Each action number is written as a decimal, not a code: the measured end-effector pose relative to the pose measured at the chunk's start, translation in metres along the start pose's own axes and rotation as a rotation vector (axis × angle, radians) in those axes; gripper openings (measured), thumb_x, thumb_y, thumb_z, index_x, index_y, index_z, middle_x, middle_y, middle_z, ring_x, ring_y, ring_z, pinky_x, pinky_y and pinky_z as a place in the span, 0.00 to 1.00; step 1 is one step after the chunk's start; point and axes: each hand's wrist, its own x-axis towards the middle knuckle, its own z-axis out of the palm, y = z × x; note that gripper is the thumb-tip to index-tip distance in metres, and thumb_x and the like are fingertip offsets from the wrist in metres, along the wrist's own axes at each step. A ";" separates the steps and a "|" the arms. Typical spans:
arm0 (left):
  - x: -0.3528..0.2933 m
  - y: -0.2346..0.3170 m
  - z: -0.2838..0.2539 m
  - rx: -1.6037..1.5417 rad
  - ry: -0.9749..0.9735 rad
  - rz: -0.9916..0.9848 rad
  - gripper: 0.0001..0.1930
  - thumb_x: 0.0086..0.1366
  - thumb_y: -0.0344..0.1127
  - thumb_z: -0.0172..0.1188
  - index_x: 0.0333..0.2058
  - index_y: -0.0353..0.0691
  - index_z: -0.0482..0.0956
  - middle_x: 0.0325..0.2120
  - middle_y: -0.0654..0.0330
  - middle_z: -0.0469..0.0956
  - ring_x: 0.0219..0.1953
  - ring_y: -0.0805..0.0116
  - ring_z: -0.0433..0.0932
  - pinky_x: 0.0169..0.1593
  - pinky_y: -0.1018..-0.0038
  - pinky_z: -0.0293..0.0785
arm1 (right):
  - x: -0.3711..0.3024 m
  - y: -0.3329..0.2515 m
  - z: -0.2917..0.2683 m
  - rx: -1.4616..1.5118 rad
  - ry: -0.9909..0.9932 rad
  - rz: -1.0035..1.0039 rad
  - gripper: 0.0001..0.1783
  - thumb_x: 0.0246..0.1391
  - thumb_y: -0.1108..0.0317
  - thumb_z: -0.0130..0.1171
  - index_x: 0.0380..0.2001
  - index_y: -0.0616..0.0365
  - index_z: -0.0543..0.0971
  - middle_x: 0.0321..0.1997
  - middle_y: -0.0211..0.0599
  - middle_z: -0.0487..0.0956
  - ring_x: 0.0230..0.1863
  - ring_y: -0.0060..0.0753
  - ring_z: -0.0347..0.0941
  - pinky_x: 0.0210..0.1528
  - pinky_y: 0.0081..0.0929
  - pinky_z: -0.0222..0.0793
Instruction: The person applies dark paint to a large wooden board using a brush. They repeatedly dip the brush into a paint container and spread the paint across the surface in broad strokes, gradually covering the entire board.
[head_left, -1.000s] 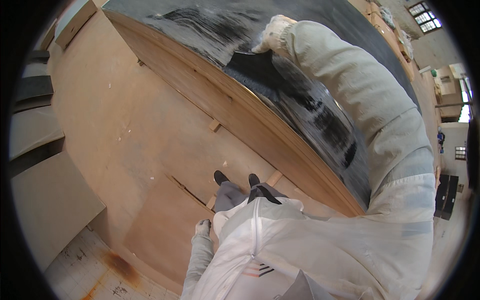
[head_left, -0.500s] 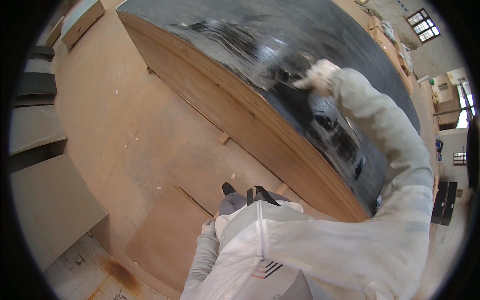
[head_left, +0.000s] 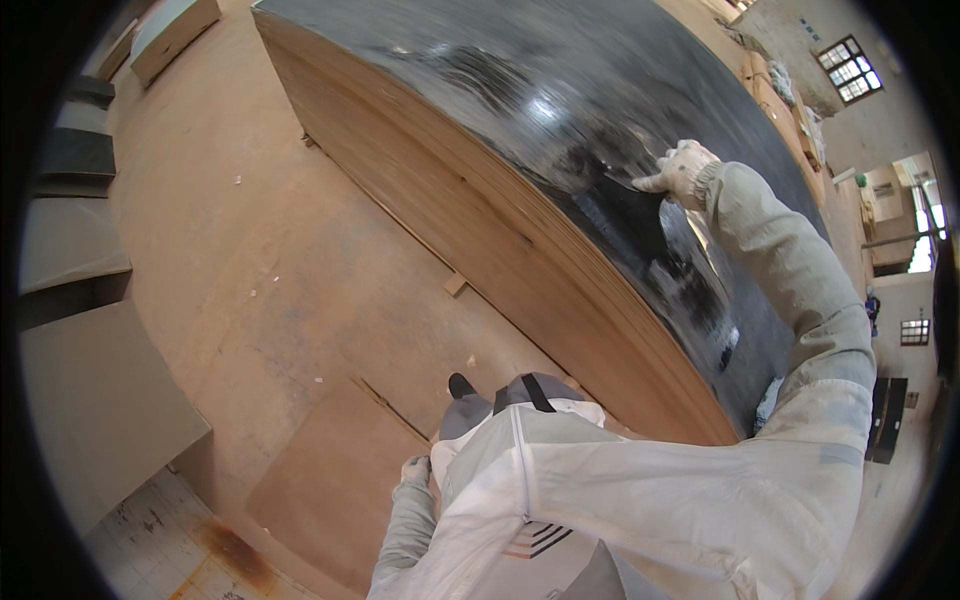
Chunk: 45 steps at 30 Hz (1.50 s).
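Note:
A tall stack of thin wooden sheets (head_left: pixel 480 215) runs diagonally across the view, its black top sheet (head_left: pixel 690 85) streaked with wet, shiny patches. Over that top reaches my right hand (head_left: pixel 686 172), in a pale glove. Its fingers are curled and its thumb points left, closed on the edge of a flat, dark scraper-like piece (head_left: pixel 630 215) that lies against the wet surface. The piece's exact outline blends into the black. My left hand (head_left: pixel 416 470), also gloved, hangs low beside my jacket with curled fingers; nothing shows in it.
Grey panels (head_left: pixel 110 400) are stacked along the left. A small wooden block (head_left: pixel 456 285) juts from under the sheet stack. A brown board (head_left: pixel 330 480) lies on the dusty floor (head_left: pixel 220 270). Light-coloured bundles (head_left: pixel 780 85) stand beyond the stack, and dark panels (head_left: pixel 885 420) stand far right.
My right hand has moved a little right and down in the view, with the dark piece along the wet top. The view has shifted slightly. My left hand stays low at my side.

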 end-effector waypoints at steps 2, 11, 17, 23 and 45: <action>0.006 -0.008 -0.005 -0.046 -0.027 -0.023 0.12 0.70 0.35 0.66 0.43 0.31 0.88 0.31 0.57 0.87 0.32 0.67 0.82 0.38 0.68 0.80 | 0.015 0.007 0.002 -0.005 0.048 -0.031 0.30 0.68 0.63 0.64 0.68 0.11 0.80 0.56 0.35 0.88 0.58 0.47 0.84 0.62 0.41 0.77; 0.022 0.040 -0.015 -0.106 0.038 0.022 0.11 0.71 0.36 0.65 0.41 0.33 0.88 0.31 0.58 0.86 0.32 0.68 0.82 0.38 0.69 0.79 | 0.124 0.002 -0.069 0.188 0.190 -0.078 0.23 0.73 0.40 0.59 0.60 0.34 0.88 0.47 0.33 0.91 0.55 0.45 0.87 0.57 0.41 0.82; 0.013 0.078 0.022 -0.022 0.096 0.011 0.15 0.68 0.39 0.67 0.46 0.34 0.90 0.38 0.54 0.90 0.40 0.62 0.86 0.46 0.66 0.82 | 0.068 0.003 -0.053 -0.035 0.069 -0.199 0.24 0.74 0.51 0.60 0.70 0.20 0.79 0.53 0.31 0.90 0.59 0.44 0.86 0.59 0.42 0.82; 0.008 0.142 0.030 0.236 0.121 0.057 0.19 0.69 0.41 0.65 0.51 0.34 0.90 0.46 0.49 0.91 0.52 0.60 0.87 0.59 0.64 0.81 | 0.109 0.027 -0.073 0.208 0.241 -0.154 0.21 0.69 0.55 0.67 0.64 0.22 0.85 0.51 0.32 0.90 0.55 0.45 0.87 0.58 0.43 0.83; 0.146 0.284 -0.046 0.236 0.051 0.268 0.25 0.71 0.49 0.66 0.54 0.32 0.89 0.48 0.46 0.90 0.52 0.58 0.87 0.58 0.64 0.81 | 0.374 0.055 -0.319 0.113 0.211 0.010 0.19 0.55 0.57 0.73 0.51 0.32 0.92 0.52 0.28 0.91 0.55 0.40 0.88 0.54 0.41 0.84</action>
